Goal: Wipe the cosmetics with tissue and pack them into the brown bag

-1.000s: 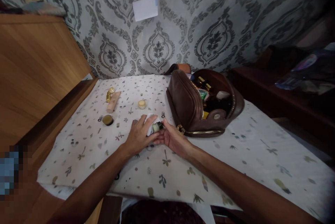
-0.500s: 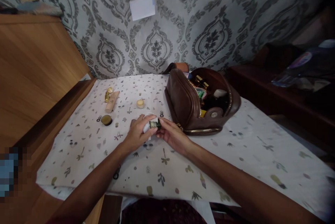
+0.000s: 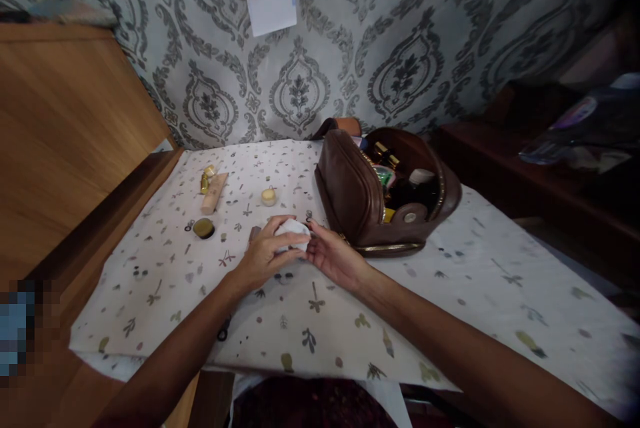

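A crumpled white wipe [image 3: 294, 228] is in my left hand [image 3: 267, 249], whose fingers are closed round it. A small dark green container with a pale label, visible a moment ago, is now covered by the wipe. My right hand [image 3: 337, 256] meets the wipe's right side with thumb and fingers pinched at the container's end; what shows there is too little to make out. Just left of my left hand a small brownish item [image 3: 254, 235] lies partly hidden. Beyond the hands stands a small jar with a cream lid [image 3: 269, 197].
An unzipped brown leather bag [image 3: 350, 181] with cosmetics stands at the right. On the left lie a beige tube [image 3: 215, 194], small gold items [image 3: 205, 183] and an olive-lidded round pot [image 3: 203, 228]. The table has a patterned white cloth [image 3: 175, 295]. A wooden cabinet [image 3: 75, 108] borders it.
The white wipe has come over the small green container, hiding its label. My left fingers have shifted over the wipe; my right hand has hardly moved.
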{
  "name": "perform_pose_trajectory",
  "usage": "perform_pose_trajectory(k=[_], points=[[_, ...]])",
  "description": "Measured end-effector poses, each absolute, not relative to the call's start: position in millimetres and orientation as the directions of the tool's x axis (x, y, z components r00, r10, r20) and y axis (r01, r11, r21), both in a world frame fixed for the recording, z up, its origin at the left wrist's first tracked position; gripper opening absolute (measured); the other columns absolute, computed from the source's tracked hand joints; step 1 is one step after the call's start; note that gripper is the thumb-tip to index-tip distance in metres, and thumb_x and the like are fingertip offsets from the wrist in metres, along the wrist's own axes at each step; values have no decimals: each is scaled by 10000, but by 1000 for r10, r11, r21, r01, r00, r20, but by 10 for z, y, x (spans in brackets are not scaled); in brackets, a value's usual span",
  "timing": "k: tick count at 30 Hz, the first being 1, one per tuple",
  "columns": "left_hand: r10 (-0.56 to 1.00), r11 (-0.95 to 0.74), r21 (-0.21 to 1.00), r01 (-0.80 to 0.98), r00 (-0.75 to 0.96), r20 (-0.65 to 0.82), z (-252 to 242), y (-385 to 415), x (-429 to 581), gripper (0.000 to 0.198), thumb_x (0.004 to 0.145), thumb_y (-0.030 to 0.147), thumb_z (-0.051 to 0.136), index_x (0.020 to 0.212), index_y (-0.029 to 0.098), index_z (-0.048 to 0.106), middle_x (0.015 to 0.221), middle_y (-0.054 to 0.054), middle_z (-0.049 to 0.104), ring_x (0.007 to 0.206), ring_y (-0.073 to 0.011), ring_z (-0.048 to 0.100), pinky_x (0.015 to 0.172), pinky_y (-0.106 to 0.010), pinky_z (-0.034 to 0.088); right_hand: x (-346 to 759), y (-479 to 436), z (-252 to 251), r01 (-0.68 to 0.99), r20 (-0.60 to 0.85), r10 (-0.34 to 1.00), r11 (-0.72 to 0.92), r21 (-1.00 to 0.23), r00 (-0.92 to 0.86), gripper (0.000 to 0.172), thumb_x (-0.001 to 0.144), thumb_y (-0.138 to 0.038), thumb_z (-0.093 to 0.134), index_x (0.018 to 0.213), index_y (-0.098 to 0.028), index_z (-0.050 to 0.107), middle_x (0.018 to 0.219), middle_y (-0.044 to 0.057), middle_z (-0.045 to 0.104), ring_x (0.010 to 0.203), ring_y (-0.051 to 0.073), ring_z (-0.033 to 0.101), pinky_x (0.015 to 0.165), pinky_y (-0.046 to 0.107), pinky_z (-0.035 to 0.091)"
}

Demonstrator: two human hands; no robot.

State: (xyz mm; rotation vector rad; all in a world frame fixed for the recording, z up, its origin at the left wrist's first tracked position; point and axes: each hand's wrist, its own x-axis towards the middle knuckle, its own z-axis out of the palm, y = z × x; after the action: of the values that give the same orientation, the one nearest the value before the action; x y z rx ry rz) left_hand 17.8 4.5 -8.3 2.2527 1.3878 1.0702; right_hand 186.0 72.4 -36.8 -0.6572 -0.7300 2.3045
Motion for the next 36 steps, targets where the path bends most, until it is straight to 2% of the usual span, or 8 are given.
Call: perform_pose_trajectory(k=[3,6,9,12,18,25,32,36], points=[[837,-530,582,617,270,476,-86,41,187,251,963,315,546,1096,212,732,1333,-121,529,1250,-224,542,1031,-359,470,1871,709,-343,-406,-236,691,-628,-664,-683,281,730,-413,827,877,-213,694,716,-31,673,682,107,614,649,217,509],[833,-534,588,608,260,488,-81,37,198,271,984,276,496,1125,224,721,1342,-112,555,1242,-222,550,1033,-365,465,1881,697,-325,-416,-209,704,-603,-681,-679,287,709,-380,848,884,-216,691,743,-40,677,682,96,621,648,213,506],[858,-488,617,617,207,471,-70,41,193,295,987,290,486,1205,232,676,1208,-94,636,1143,-215,594,983,-358,486,1884,682,-311,-417,-188,707,-586,-695,-681,288,687,-352,864,862,-213,684,790,-30,691,690,102,638,641,218,504],[885,-425,635,645,150,440,-69,54,176,315,961,340,543,1238,231,644,1081,-71,666,1044,-214,612,924,-347,491,1884,662,-298,-399,-167,714,-552,-733,-680,295,688,-336,861,895,-212,692,790,-19,691,714,111,649,654,218,507],[918,-340,671,659,79,389,-76,82,162,373,874,403,661,1195,217,627,1099,-74,656,1049,-241,608,918,-358,477,1875,632,-292,-426,-86,750,-463,-777,-656,307,689,-304,849,952,-231,709,905,-8,681,795,120,628,755,260,521],[964,-220,762,609,17,266,-29,79,159,424,822,450,696,1133,178,606,1058,-61,669,961,-234,620,854,-334,480,1894,609,-265,-395,21,804,-269,-879,-595,328,716,-331,824,1017,-280,706,965,-7,651,892,135,600,802,247,472],[987,-142,855,499,1,163,-10,80,163,442,810,505,664,1091,167,610,964,-28,689,884,-215,621,828,-311,480,1898,636,-262,-351,174,835,-24,-936,-523,368,727,-383,812,1057,-278,687,1068,33,673,1011,199,608,935,347,477],[993,-94,896,434,-20,115,-30,87,174,432,784,497,678,1035,151,618,823,-4,674,735,-178,615,684,-259,471,1888,635,-246,-361,218,845,32,-932,-488,360,721,-359,821,1051,-286,696,1095,34,673,1050,210,610,984,381,475]])
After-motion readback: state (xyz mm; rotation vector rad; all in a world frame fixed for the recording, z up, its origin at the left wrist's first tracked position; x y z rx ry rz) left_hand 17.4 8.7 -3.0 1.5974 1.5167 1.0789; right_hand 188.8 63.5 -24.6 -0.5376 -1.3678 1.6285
